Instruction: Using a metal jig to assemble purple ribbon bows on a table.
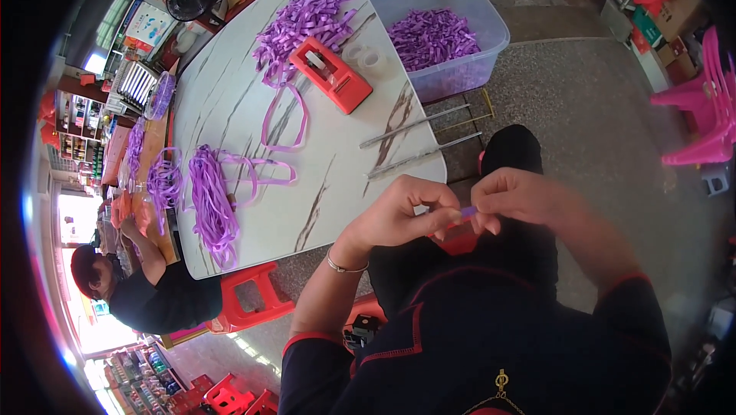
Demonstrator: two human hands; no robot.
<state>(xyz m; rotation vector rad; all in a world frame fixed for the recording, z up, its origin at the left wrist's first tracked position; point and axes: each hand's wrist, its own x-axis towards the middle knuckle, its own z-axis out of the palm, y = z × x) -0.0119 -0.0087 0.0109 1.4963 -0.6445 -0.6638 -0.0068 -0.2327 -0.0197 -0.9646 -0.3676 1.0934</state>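
A short folded piece of purple ribbon (pixel 468 212) is stretched between my two hands, over my lap. My left hand (pixel 410 212) pinches one end with thumb and fingers. The other end sits in the closed fingertips of my right hand (pixel 517 199); much of the ribbon is hidden by fingers. Beyond my hands stands a white marbled table (pixel 322 177) with a red tape dispenser (pixel 337 81) on it. Behind the dispenser lies a heap of folded purple ribbons (pixel 307 24). Long loops of purple ribbon (pixel 211 204) hang over the table's left edge.
A clear plastic bin (pixel 491 35) full of purple ribbon pieces stands right of the table. Two metal bars (pixel 418 125) jut past the table's edge. A co-worker (pixel 153 277) sits at the left by a red stool (pixel 249 296). Pink chairs (pixel 701 108) stand far right.
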